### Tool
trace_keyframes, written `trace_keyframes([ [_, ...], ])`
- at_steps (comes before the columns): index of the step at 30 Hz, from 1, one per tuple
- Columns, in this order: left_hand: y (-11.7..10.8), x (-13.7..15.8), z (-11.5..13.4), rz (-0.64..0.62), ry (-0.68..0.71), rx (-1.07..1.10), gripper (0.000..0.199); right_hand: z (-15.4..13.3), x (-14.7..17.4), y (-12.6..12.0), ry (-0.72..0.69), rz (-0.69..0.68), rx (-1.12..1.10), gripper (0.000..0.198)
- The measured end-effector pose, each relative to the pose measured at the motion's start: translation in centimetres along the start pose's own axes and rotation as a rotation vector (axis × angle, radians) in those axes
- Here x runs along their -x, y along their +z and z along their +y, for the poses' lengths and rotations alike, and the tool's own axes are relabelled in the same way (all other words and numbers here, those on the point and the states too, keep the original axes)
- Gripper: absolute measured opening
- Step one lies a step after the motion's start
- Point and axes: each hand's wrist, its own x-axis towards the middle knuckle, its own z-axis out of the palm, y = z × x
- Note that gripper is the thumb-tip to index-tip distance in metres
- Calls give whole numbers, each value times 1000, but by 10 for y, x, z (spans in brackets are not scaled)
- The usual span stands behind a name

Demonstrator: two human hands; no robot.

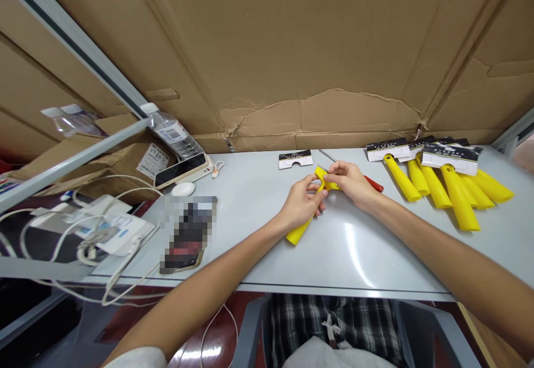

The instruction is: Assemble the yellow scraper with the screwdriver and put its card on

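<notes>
A long, tapered yellow plastic piece (299, 233) is between my hands over the middle of the table, its wide end pointing down toward the table's front edge. My left hand (301, 201) wraps its fingers around the upper part. At the top end, my right hand (351, 182) pinches a yellow part (334, 185) that sticks out sideways; whether it is a separate piece I cannot tell. Behind the right hand lies a tool with a red handle (374, 183) and a thin metal shaft (327, 155), probably a screwdriver, its middle hidden. A black-and-white header card (295, 160) lies flat beyond my left hand.
Several yellow tapered pieces (461, 201) with header cards attached lie in a heap at the right. At left are a phone (189, 240), a power bank (183, 170), a bottle (177, 134), a white mouse-like object (183, 189) and cables. Cardboard (292, 51) walls the back.
</notes>
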Motion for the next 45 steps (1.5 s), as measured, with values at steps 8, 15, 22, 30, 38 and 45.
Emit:
trace_keyframes([
  [8,-7,-7,5,69,-99,263,50,-4,-14,-28,-207,108,347,54],
  [15,-8,-11,12,187,-193,393,37,-25,-6,-60,-331,272,1206,42],
  [22,-12,-14,11,231,-208,433,38,-29,-9,-72,53,4,1478,59],
  [30,-10,-16,7,317,-136,355,37,-24,-18,-83,89,-43,1457,61],
  [38,-12,-16,8,329,-99,307,33,-22,-21,-84,93,-47,1480,64],
  [45,-13,-17,1,281,-89,256,33,-21,-22,-85,85,-53,1478,67],
])
